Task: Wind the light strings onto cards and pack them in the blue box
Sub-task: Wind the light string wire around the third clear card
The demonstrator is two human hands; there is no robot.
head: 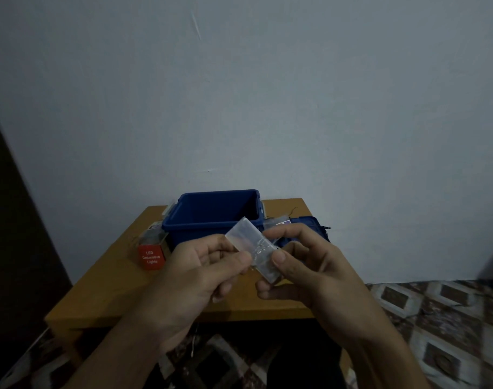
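**Desk:** What are the two hands holding over the table?

**Photographer:** A flat, rectangular translucent plastic card (249, 240), tilted, with a thin wire light string (260, 249) looped across its middle. The right hand (309, 265) has the grip on the card: the thumb presses on its near face and the fingers curl behind and below it. The left hand (206, 270) is curled too, and its thumb and forefinger pinch the wire right at the card's left edge.

**Desk:** And where does the card sit relative to the box?

**Photographer:** It is held in the air between both grips, in front of the near wall of the open blue plastic box (208, 220), not inside it. The box stands at the back of the small wooden table (113, 282), against a pale wall.

**Desk:** Anything else on the table?

**Photographer:** A red cardboard pack (150, 258) printed "LED Decorative Lights" stands just left of the box. A dark blue lid (304, 223) lies to the box's right, partly hidden behind the right hand, with small packets on it too blurred to read. Patterned tile floor (436, 318) shows at the lower right.
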